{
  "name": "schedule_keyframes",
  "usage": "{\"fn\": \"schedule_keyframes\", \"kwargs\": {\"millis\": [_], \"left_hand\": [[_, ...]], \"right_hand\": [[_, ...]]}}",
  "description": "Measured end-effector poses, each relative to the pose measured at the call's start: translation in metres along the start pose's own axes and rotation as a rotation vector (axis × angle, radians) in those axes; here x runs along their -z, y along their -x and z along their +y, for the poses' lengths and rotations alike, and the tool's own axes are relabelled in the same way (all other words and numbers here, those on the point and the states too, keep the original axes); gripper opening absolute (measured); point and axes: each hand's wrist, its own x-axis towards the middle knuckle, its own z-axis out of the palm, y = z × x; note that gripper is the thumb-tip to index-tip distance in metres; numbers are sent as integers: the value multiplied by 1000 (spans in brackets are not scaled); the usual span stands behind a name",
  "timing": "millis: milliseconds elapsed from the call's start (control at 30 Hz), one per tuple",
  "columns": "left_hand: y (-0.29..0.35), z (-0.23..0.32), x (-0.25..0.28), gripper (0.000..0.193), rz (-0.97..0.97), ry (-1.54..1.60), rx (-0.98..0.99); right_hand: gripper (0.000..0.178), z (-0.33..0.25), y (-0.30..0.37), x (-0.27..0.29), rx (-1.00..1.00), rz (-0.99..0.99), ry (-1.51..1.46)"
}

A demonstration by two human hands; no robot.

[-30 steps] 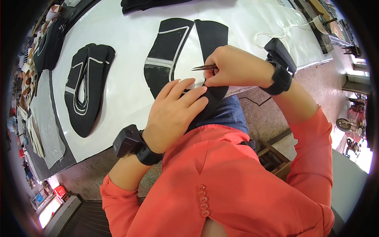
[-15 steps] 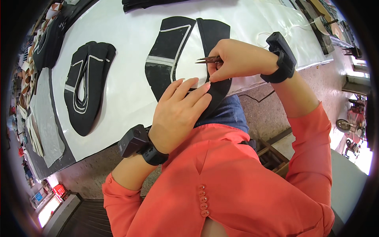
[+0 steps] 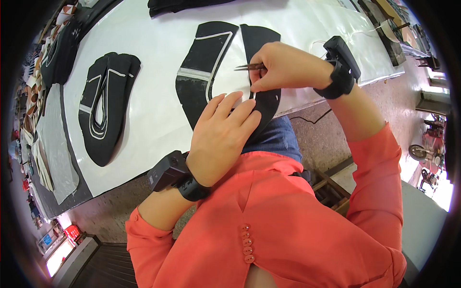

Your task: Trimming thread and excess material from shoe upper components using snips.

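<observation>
Along the worktop's [image 3: 153, 96] edge, apparently steadying the black piece [image 3: 189, 99] beneath a spread, unclenched left hand [image 3: 220, 133] and palming snips [image 3: 245, 67] in the right grip [image 3: 290, 67] to free fingertips [image 3: 256, 87].

Stretches out as a white-covered table [image 3: 153, 120], bearing an open black piece [image 3: 192, 91]. Carries a folded black piece [image 3: 117, 108] at left, dark fabric [image 3: 182, 5] farther off.

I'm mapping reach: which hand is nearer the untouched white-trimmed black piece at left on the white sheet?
Left. The left hand is right of that black piece, apart from it; the right hand, holding a pointed tool, is farther right.
</observation>
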Motion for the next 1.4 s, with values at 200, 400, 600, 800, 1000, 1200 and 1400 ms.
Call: {"fn": "schedule_keyframes", "kwargs": {"millis": [200, 400, 600, 800, 1000, 1200, 1400], "left_hand": [[6, 2, 6, 18, -34, -45, -10], [6, 2, 1, 19, -4, -8, 7], [10, 2, 0, 17, 9, -54, -6], [13, 3, 3, 12, 7, -70, -3], [12, 0, 2, 14, 25, 0, 3], [9, 0, -1, 20, 44, 14, 5], [3, 5, -6, 22, 41, -52, 58]], "right_hand": [[24, -2, 10, -7, -22, 8, 20], [23, 2, 3, 1, -14, 15, -18], [26, -3, 2, -7, -79, 39, 26], [25, -10, 10, -21, -93, 74, -25], [21, 1, 7, 5, -81, -14, -50], [22, 4, 1, 0, -95, 37, -72], [22, 3, 2, -2, -95, 73, -54]]}}
